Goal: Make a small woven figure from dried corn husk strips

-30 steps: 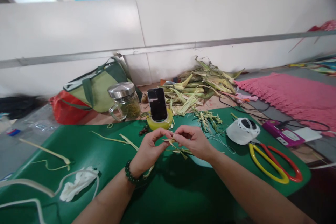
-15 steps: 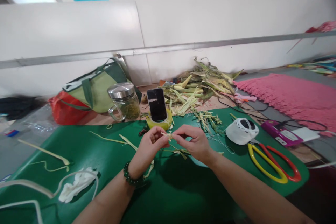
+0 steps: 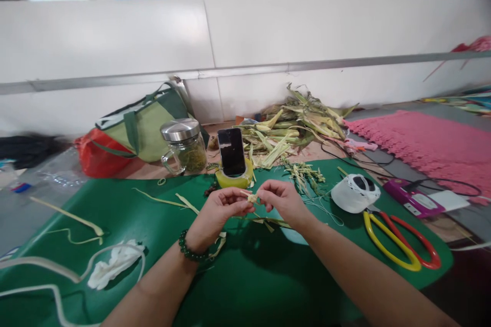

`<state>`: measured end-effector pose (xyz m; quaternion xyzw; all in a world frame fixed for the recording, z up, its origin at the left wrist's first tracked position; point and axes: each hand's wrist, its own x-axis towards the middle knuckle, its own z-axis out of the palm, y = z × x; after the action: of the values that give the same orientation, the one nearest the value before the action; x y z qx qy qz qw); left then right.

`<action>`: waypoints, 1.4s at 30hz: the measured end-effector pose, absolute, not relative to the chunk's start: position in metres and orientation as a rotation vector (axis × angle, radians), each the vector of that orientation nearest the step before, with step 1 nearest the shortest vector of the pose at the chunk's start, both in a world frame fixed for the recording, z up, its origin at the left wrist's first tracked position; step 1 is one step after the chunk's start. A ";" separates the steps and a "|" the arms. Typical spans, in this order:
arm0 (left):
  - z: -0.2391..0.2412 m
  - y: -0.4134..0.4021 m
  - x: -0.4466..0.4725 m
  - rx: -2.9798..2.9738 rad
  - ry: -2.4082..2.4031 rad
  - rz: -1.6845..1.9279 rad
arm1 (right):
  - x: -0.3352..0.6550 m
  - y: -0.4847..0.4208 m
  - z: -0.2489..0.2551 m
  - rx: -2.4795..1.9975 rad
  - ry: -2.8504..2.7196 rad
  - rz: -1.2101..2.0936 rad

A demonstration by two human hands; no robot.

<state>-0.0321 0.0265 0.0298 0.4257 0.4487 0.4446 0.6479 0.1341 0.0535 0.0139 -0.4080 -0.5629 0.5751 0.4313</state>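
Between my hands, above the green mat point(image 3: 284, 281), is a small pale knotted corn husk strip point(image 3: 252, 198). My left hand point(image 3: 220, 212) pinches it from the left between thumb and fingers. Closed in a pinch, my right hand point(image 3: 283, 204) grips the strip's right side; the fingers partly cover it. Loose husk strips point(image 3: 268, 222) lie on the mat just below my hands. A phone point(image 3: 231, 152) leans in a yellow roll point(image 3: 233, 180) right behind them.
Scissors point(image 3: 393, 237) and a white roll point(image 3: 355, 193) lie to the right, near a purple power strip point(image 3: 412, 199). A glass jar point(image 3: 187, 150) stands back left, before a green bag point(image 3: 146, 127). Husks point(image 3: 303, 115) are heaped at the back. Crumpled tissue point(image 3: 115, 265) lies left.
My fingers have shifted on the husk strip, and its knotted part now shows more openly between them. The view has moved slightly; the things on the mat stay put.
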 end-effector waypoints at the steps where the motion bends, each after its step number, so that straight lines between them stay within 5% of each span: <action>1: 0.030 0.026 -0.032 0.965 1.020 1.009 | 0.134 0.054 0.014 -1.021 -1.392 1.448; 42: 0.028 0.027 -0.040 0.959 1.061 0.955 | 0.134 0.054 0.010 -0.979 -1.368 1.700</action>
<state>-0.0403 0.0268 0.0277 0.4224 0.4674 0.4208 0.6528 0.1342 0.0541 0.0101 -0.3808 -0.5323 0.6613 0.3664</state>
